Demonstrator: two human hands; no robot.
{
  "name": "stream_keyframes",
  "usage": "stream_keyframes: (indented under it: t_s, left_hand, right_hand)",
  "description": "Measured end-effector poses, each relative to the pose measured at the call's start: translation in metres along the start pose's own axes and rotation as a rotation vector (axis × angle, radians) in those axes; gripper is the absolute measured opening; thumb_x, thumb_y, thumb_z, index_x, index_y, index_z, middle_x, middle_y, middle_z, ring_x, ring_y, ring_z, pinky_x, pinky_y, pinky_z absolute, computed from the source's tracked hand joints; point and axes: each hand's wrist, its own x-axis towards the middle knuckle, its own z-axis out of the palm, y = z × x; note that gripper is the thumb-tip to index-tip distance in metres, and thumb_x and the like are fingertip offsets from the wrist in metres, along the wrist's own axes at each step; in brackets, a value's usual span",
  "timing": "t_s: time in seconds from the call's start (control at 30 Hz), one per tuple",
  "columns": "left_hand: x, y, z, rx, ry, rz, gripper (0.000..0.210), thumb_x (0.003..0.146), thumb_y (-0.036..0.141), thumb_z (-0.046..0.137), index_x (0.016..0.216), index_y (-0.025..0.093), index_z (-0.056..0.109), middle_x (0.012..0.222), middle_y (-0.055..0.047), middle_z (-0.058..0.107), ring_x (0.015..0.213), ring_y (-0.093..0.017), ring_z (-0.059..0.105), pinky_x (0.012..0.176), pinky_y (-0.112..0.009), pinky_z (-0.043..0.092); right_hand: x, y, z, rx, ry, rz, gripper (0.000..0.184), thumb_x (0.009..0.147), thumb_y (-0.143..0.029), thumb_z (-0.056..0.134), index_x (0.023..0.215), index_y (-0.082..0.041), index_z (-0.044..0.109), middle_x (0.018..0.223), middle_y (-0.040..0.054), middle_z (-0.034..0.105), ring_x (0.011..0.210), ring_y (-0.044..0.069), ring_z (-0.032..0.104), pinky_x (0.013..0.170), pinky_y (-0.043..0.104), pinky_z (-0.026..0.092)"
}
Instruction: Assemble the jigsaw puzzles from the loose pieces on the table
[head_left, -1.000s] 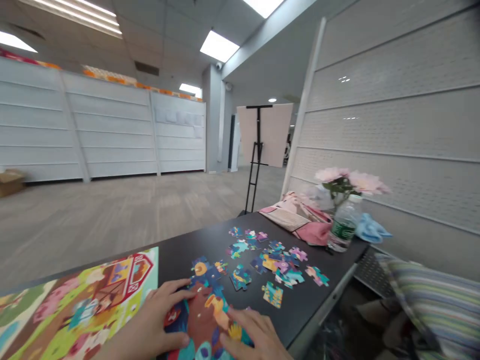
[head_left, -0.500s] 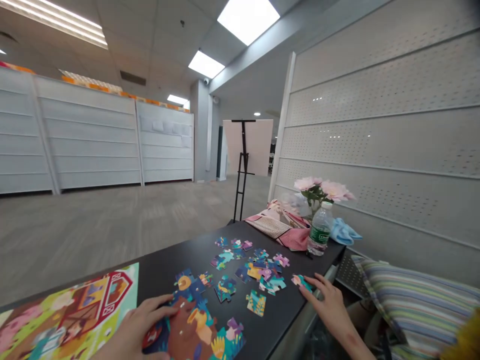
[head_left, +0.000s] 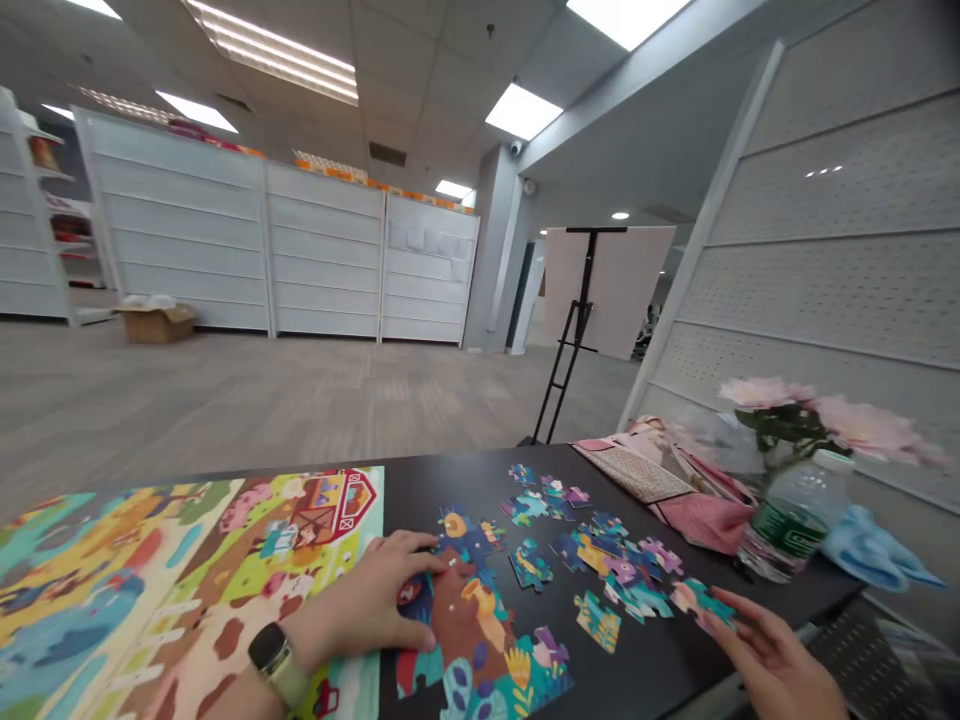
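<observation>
The partly joined jigsaw puzzle [head_left: 480,630], with a brown bear and blue surroundings, lies on the black table [head_left: 450,475]. My left hand [head_left: 382,590], a watch on its wrist, rests at the puzzle's left edge with thumb and fingers apart. At the table's right edge my right hand [head_left: 772,650] pinches a teal and pink puzzle piece [head_left: 701,602] between thumb and finger. Loose puzzle pieces [head_left: 615,550] lie heaped between the hands. A single yellow-and-teal piece [head_left: 598,620] and a blue piece [head_left: 530,566] lie apart, nearer the joined part.
A colourful farm picture sheet [head_left: 247,560] covers the table's left side. Toward the back right are a pink patterned cloth bag [head_left: 697,505], a water bottle [head_left: 795,520], pink flowers [head_left: 810,410] and a blue cloth [head_left: 874,550]. An easel [head_left: 577,330] stands beyond the table.
My view has turned left, showing more of the picture sheet and my watch. My right hand's piece is now gripped and looks raised at its edge. My left hand stays by the puzzle.
</observation>
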Motion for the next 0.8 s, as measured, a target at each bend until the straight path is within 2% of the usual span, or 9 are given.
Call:
stream_keyframes:
  t_s: [0.13, 0.2, 0.3, 0.43, 0.53, 0.63, 0.7, 0.8]
  left_hand:
    - [-0.001, 0.003, 0.0, -0.014, -0.006, -0.012, 0.071, 0.065, 0.04, 0.086, 0.132, 0.035, 0.063, 0.151, -0.005, 0.047, 0.14, -0.037, 0.038, 0.118, -0.053, 0.025]
    - [-0.001, 0.005, -0.001, -0.012, -0.015, -0.026, 0.071, 0.065, 0.038, 0.086, 0.132, 0.034, 0.063, 0.152, -0.005, 0.046, 0.14, -0.037, 0.037, 0.118, -0.052, 0.025]
    - [-0.001, 0.007, -0.003, -0.013, -0.031, -0.037, 0.072, 0.064, 0.036, 0.086, 0.132, 0.033, 0.063, 0.153, -0.006, 0.045, 0.141, -0.035, 0.036, 0.118, -0.05, 0.027]
    - [0.0, 0.006, -0.002, -0.029, -0.043, -0.054, 0.075, 0.063, 0.032, 0.086, 0.134, 0.035, 0.061, 0.154, -0.005, 0.043, 0.143, -0.034, 0.034, 0.119, -0.048, 0.025]
    - [0.002, 0.004, 0.0, -0.046, -0.06, -0.07, 0.074, 0.063, 0.032, 0.087, 0.133, 0.035, 0.062, 0.156, -0.004, 0.041, 0.146, -0.036, 0.027, 0.12, -0.053, 0.019]
    - [0.003, 0.001, 0.001, -0.062, -0.062, -0.037, 0.07, 0.064, 0.035, 0.086, 0.131, 0.035, 0.063, 0.156, -0.004, 0.041, 0.148, -0.037, 0.022, 0.119, -0.056, 0.019]
    - [0.004, 0.0, 0.001, -0.075, -0.056, -0.012, 0.071, 0.065, 0.034, 0.086, 0.132, 0.036, 0.062, 0.156, -0.002, 0.041, 0.147, -0.036, 0.022, 0.119, -0.054, 0.022]
    - [0.004, 0.0, 0.001, -0.075, -0.058, -0.02, 0.074, 0.064, 0.03, 0.087, 0.133, 0.039, 0.06, 0.156, -0.001, 0.04, 0.147, -0.035, 0.024, 0.119, -0.053, 0.022]
  right_hand:
    - [0.009, -0.018, 0.032, 0.003, -0.128, -0.092, 0.058, 0.066, -0.061, 0.068, 0.107, -0.02, 0.067, 0.092, 0.0101, 0.076, 0.083, 0.028, 0.073, 0.073, 0.034, 0.06]
    - [0.01, -0.029, 0.05, -0.098, -0.133, -0.22, 0.051, 0.073, -0.059, 0.063, 0.106, -0.021, 0.068, 0.104, 0.0114, 0.074, 0.096, 0.03, 0.071, 0.084, 0.039, 0.058]
    - [0.006, -0.051, 0.078, -0.27, -0.143, -0.394, 0.044, 0.083, -0.052, 0.052, 0.106, -0.02, 0.071, 0.119, 0.014, 0.068, 0.116, 0.033, 0.063, 0.1, 0.048, 0.05]
    - [0.011, -0.085, 0.12, -0.344, -0.464, -0.53, 0.041, 0.091, -0.032, 0.041, 0.119, -0.017, 0.067, 0.125, 0.0154, 0.067, 0.12, 0.03, 0.061, 0.106, 0.051, 0.045]
    - [0.025, -0.103, 0.156, -0.329, -0.587, -0.616, 0.046, 0.083, -0.013, 0.042, 0.12, -0.018, 0.069, 0.126, 0.0125, 0.069, 0.121, 0.026, 0.061, 0.11, 0.046, 0.043]
    - [0.034, -0.111, 0.188, -0.298, -0.681, -0.686, 0.058, 0.071, -0.001, 0.043, 0.118, -0.02, 0.071, 0.124, 0.0076, 0.072, 0.12, 0.021, 0.063, 0.11, 0.039, 0.044]
    - [0.036, -0.112, 0.2, -0.287, -0.71, -0.711, 0.068, 0.066, 0.003, 0.041, 0.123, -0.021, 0.069, 0.126, 0.0069, 0.071, 0.121, 0.02, 0.063, 0.109, 0.038, 0.045]
    - [0.04, -0.112, 0.201, -0.295, -0.686, -0.702, 0.076, 0.064, 0.005, 0.038, 0.132, -0.019, 0.063, 0.13, 0.0093, 0.068, 0.124, 0.021, 0.06, 0.11, 0.042, 0.043]
